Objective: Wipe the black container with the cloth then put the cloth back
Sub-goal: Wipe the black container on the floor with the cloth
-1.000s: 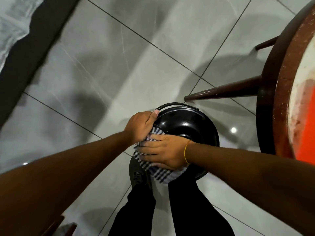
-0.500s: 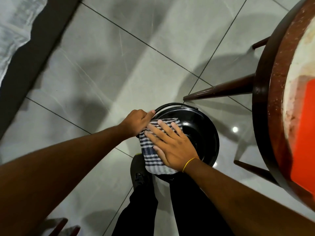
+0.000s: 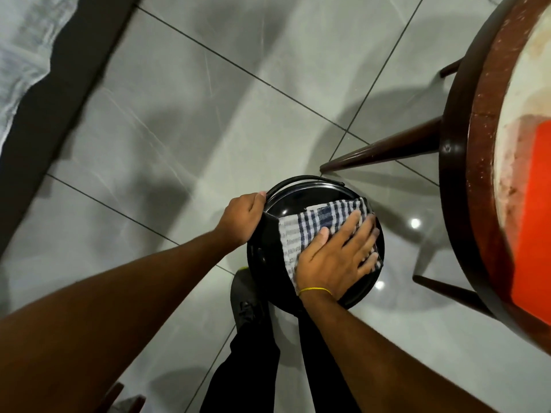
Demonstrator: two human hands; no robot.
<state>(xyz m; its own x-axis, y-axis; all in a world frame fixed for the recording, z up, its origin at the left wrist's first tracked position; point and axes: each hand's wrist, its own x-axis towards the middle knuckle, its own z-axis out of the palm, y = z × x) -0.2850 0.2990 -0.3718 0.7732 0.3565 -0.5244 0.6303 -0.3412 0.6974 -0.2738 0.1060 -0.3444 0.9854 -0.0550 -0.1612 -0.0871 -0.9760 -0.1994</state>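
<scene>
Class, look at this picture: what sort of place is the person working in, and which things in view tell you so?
Probably a room in a home: a glossy grey tiled floor, a round dark wooden table on splayed legs, and a black container being wiped with a checked cloth.

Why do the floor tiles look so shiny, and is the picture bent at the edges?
In the head view, bright glare spots sit on the glossy floor beside the black container, which shines too; soft overlapping shadows fall from the stool. The wide-angle lens bows the stool's rim and stretches the forearms. The right hand and cloth look sharp.
</scene>
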